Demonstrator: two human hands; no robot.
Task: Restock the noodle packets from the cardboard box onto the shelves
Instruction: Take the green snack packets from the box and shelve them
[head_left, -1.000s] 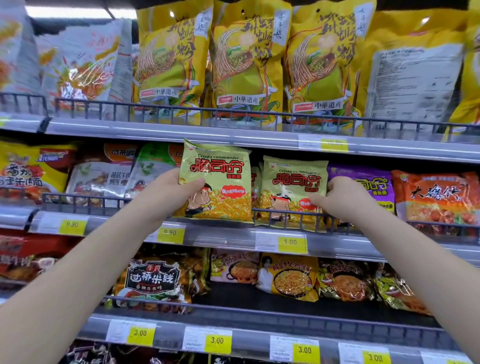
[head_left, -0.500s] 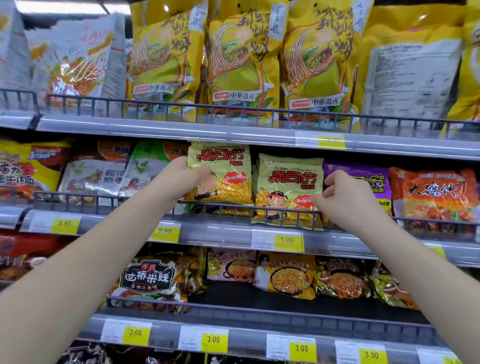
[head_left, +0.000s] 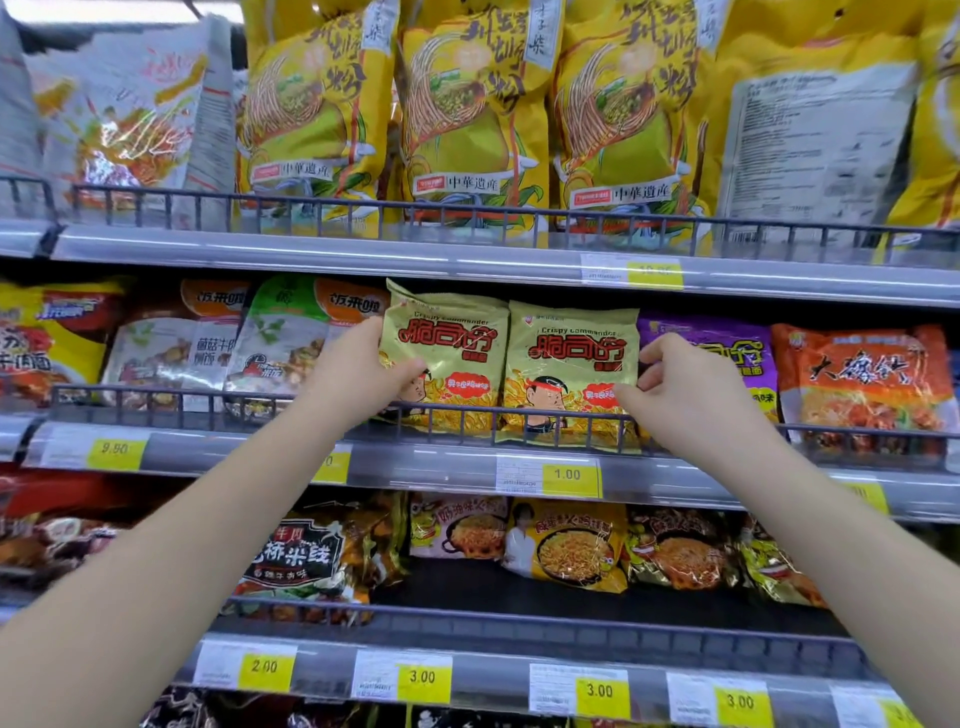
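Note:
Two green-gold "Crispy commander" noodle packets stand side by side on the middle shelf behind its wire rail. My left hand grips the left packet by its left edge, thumb across its front. My right hand pinches the right edge of the right packet, fingers curled behind it. Both packets stand upright with their lower ends behind the rail. The cardboard box is out of view.
Purple and orange packets stand right of my right hand, rice-meal packets left of my left hand. Tall yellow bags fill the top shelf. Further noodle packets lie on the lower shelf, with a dark gap in front.
My left hand has lowered its packet behind the rail and moved it right, against the other packet. My right hand has shifted to that packet's right edge.

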